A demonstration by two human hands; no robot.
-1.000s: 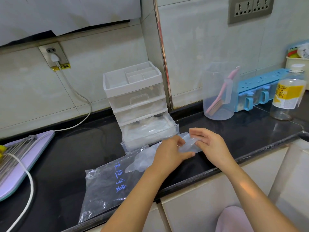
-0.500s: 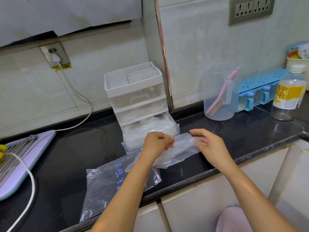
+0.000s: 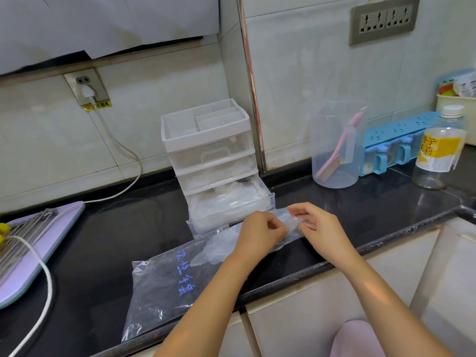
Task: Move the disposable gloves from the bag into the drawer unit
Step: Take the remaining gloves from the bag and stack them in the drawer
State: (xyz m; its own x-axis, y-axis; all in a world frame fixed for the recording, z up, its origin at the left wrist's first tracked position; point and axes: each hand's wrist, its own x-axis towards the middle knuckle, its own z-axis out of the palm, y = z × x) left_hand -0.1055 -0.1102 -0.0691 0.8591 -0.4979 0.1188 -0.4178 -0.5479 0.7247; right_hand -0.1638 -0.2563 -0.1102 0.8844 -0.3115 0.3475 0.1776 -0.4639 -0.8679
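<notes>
A clear plastic bag (image 3: pixel 164 287) with blue writing lies flat on the black counter, its mouth toward the drawer unit. A thin clear disposable glove (image 3: pixel 289 224) is stretched between my hands just in front of the unit. My left hand (image 3: pixel 260 234) pinches its left part and my right hand (image 3: pixel 316 226) pinches its right end. More gloves (image 3: pixel 219 247) spill from the bag's mouth under my left wrist. The white drawer unit (image 3: pixel 206 140) stands behind, its bottom drawer (image 3: pixel 231 204) pulled out and holding clear gloves.
A purple board (image 3: pixel 43 243) with a metal rack and a white cable (image 3: pixel 46 287) lies at the left. A clear jug with a pink brush (image 3: pixel 337 148), a blue box (image 3: pixel 396 143) and a bottle (image 3: pixel 438 150) stand to the right. The counter edge (image 3: pixel 334 264) runs under my forearms.
My hands have come closer together, bunching the glove between them, and lowered slightly in front of the open drawer. The bag and drawer unit have not moved.
</notes>
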